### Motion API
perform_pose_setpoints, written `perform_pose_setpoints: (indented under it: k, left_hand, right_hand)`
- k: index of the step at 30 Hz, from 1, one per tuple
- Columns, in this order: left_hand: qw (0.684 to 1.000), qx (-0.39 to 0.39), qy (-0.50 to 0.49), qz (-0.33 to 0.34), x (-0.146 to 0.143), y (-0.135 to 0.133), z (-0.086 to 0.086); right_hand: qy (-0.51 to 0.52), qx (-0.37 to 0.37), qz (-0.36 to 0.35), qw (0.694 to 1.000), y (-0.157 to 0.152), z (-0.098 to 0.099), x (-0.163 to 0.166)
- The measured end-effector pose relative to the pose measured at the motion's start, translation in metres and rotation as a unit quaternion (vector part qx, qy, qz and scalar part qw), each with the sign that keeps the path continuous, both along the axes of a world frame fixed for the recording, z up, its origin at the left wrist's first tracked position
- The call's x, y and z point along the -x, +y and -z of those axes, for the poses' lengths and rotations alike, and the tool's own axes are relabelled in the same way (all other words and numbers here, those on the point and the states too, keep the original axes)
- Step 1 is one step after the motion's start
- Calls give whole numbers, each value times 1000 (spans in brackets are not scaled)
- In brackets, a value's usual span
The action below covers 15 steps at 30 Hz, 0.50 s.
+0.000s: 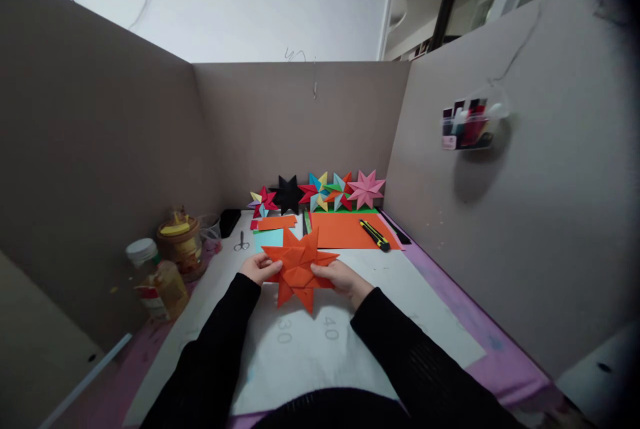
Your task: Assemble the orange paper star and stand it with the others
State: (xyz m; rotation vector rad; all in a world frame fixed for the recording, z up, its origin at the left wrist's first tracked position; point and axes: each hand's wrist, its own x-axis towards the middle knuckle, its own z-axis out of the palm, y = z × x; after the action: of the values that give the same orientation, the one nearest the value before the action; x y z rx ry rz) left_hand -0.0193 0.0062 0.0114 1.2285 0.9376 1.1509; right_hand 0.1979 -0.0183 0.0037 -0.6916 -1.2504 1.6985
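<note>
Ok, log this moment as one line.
left hand: holds orange star, left side | right hand: holds its right side | utility knife: on orange paper

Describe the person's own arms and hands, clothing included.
The left hand and right hand are bare, without gloves. The left sleeve and right sleeve are long and black, ending near the wrists; faint paler flecks mark the right one.

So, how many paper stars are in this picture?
6. The left hand and right hand hold an orange star. Along the back wall, from left: a multicoloured star, a black star, two more multicoloured stars and a pink star. Others may be hidden behind these.
</note>
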Motion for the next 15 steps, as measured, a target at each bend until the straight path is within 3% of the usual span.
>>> perform_pose_setpoints:
  k: [5, 12, 15]
  left_hand:
    - [999, 21, 2, 30, 0, -3, -1]
    - [997, 50, -10, -66, -1, -1, -2]
    - [995, 64, -25, -70, -1, -1, -3]
  right_hand:
    - [-18, 6, -27, 999, -2, -2, -4]
    - [-47, 14, -12, 999, 5, 3, -5]
    - [-70, 8, 13, 997, 8, 5, -4]
